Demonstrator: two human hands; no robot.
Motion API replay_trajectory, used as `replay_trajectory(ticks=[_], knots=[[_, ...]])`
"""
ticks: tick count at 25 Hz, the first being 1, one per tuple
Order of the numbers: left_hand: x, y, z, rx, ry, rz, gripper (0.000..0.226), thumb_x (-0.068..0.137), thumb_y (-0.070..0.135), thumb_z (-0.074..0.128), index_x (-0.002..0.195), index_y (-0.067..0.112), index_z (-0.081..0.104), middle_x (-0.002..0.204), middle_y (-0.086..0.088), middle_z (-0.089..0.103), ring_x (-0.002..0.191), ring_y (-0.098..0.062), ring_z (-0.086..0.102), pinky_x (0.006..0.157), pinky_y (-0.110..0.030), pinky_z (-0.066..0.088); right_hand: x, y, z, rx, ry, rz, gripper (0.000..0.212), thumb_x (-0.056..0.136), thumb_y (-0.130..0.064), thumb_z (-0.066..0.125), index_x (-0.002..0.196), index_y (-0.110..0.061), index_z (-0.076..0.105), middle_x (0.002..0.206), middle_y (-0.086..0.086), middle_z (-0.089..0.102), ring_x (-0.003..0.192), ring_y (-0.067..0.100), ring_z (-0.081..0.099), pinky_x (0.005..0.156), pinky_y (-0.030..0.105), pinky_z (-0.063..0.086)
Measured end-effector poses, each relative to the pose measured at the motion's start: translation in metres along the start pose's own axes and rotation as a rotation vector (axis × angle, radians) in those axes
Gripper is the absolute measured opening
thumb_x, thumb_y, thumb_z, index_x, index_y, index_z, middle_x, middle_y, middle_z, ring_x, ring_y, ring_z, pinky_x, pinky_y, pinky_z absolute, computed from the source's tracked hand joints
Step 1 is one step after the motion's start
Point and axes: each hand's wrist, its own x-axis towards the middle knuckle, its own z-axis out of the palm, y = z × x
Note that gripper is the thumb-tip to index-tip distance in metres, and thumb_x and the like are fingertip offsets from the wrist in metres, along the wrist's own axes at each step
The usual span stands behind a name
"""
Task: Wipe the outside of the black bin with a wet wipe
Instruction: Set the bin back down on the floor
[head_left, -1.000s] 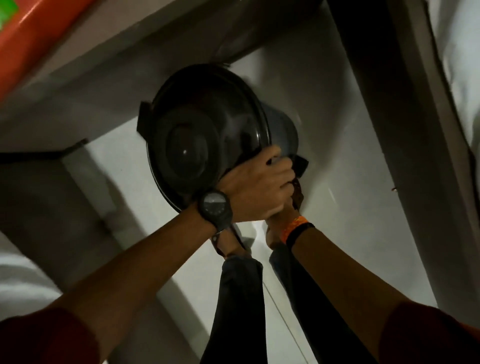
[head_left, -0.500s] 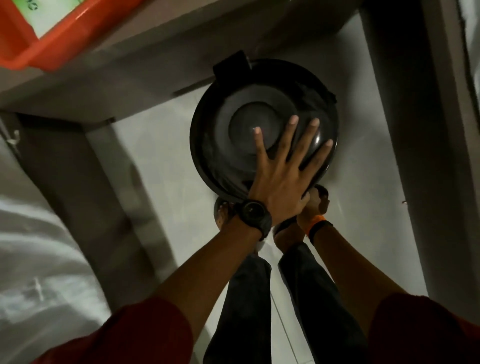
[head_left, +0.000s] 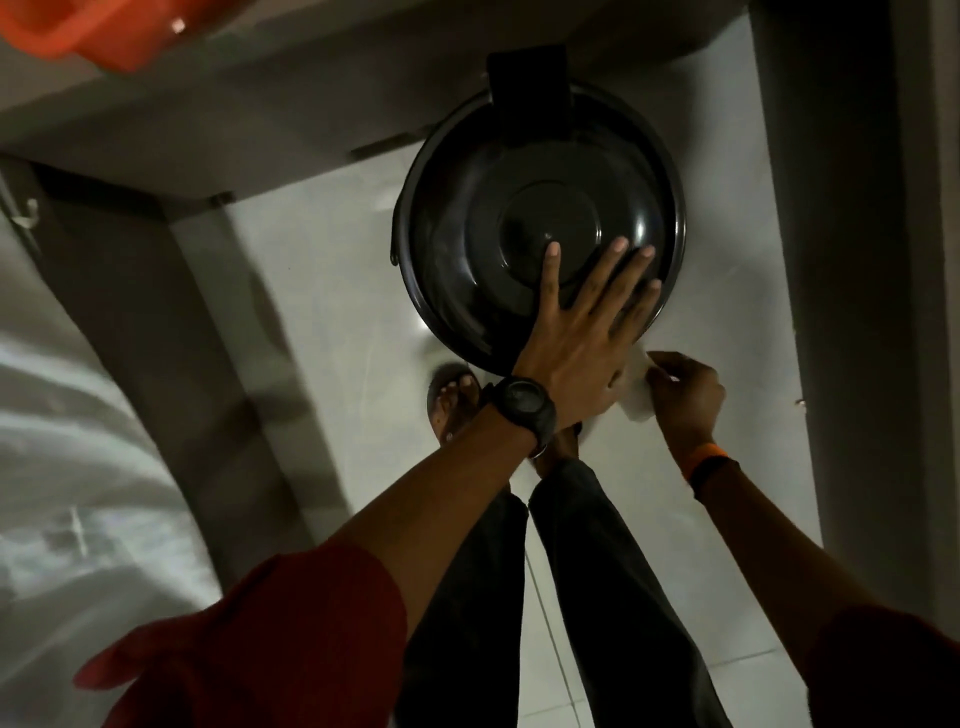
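The round black bin (head_left: 488, 218) stands upright on the pale floor, seen from straight above, lid shut, with a black hinge tab at its far side. My left hand (head_left: 576, 332), with a black watch on the wrist, lies flat on the near part of the lid with its fingers spread. My right hand (head_left: 683, 395), with an orange band on the wrist, is beside the bin's near right edge and pinches a white wet wipe (head_left: 636, 400). The wipe sits partly under my left hand, close to the bin's side.
A grey table edge (head_left: 218, 104) runs above the bin, with its leg (head_left: 218, 322) at the left. An orange tray (head_left: 78, 31) sits at the top left. A dark upright (head_left: 831, 260) stands at the right. My feet (head_left: 454, 400) are just below the bin.
The bin went from tilted on its side and gripped at the rim to standing upright. My left hand now rests flat on the lid. My right hand moved out rightward, showing the wipe.
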Motion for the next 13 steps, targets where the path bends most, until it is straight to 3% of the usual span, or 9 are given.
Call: replay_trajectory(ticks=[4, 7, 9, 13], knots=[[-0.019, -0.045, -0.034, -0.204, 0.143, -0.195, 0.078, 0.089, 0.053, 0.049, 0.154, 0.016, 0.026, 0.165, -0.012, 0.020, 0.155, -0.033, 0.015, 0.121, -0.067, 0.019, -0.031, -0.006, -0.047, 0.362, -0.083, 0.116, 0.020, 0.096, -0.004, 0.060, 0.096, -0.012, 0.078, 0.108, 0.008, 0.072, 0.102, 0.028, 0.066, 0.085, 0.035, 0.056], [-0.034, -0.091, -0.061, -0.171, 0.200, -0.302, 0.073, 0.091, 0.054, 0.042, 0.153, 0.017, 0.029, 0.165, -0.010, 0.024, 0.155, -0.032, 0.016, 0.123, -0.064, 0.018, -0.055, -0.032, -0.071, 0.561, -0.144, 0.067, 0.023, 0.096, -0.004, 0.060, 0.087, -0.019, 0.075, 0.108, 0.002, 0.069, 0.099, 0.017, 0.062, 0.078, 0.026, 0.053], [-0.041, -0.116, -0.078, -0.140, 0.181, -0.350, 0.070, 0.095, 0.055, 0.035, 0.153, 0.016, 0.028, 0.165, -0.009, 0.022, 0.156, -0.030, 0.013, 0.124, -0.063, 0.015, -0.062, -0.051, -0.082, 0.579, -0.098, 0.044, 0.026, 0.096, 0.000, 0.058, 0.085, -0.018, 0.073, 0.104, 0.000, 0.070, 0.101, 0.017, 0.063, 0.079, 0.026, 0.053], [-0.046, -0.153, -0.116, -0.132, 0.228, -0.420, 0.067, 0.099, 0.058, 0.024, 0.153, 0.019, 0.028, 0.165, -0.007, 0.023, 0.156, -0.028, 0.011, 0.125, -0.063, 0.011, -0.070, -0.078, -0.087, 0.631, -0.003, 0.104, 0.025, 0.095, 0.000, 0.062, 0.081, -0.019, 0.070, 0.096, -0.003, 0.069, 0.106, 0.024, 0.063, 0.092, 0.038, 0.057]])
